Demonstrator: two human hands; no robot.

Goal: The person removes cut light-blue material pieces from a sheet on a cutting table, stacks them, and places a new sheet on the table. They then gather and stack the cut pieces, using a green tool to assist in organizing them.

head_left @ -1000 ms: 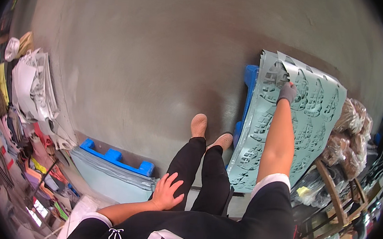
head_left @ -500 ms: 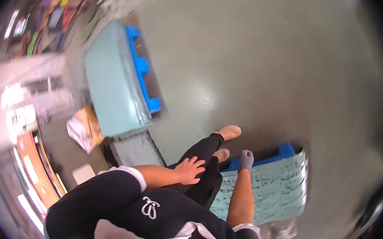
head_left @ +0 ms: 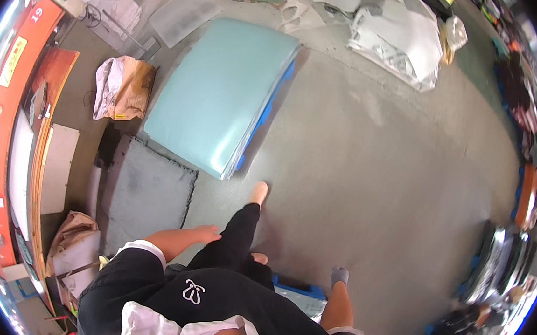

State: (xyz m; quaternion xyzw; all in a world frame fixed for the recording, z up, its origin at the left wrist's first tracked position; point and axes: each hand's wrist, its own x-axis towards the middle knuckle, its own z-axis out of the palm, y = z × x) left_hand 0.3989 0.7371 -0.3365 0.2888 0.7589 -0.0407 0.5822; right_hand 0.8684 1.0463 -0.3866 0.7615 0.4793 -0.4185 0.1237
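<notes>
1. Ahead of both hands, the grey concrete floor [head_left: 376,177] fills the view, which has swung away from the patterned sheets seen a moment ago.
2. Beyond the left hand, a pale green stack of sheets [head_left: 221,93] lies on a blue pallet [head_left: 267,103].
3. Bare left hand [head_left: 206,233], grip loosely spread, empty, rests by the thigh.
4. Gloved right hand [head_left: 339,276], grip state unclear, hangs above a blue pallet edge [head_left: 299,289]; it no longer touches sheets.

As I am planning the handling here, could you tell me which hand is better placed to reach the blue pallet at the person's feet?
Probably the right hand: gloved, it hangs just beside the blue pallet. The left hand is bare and lies at the thigh, farther off.
</notes>
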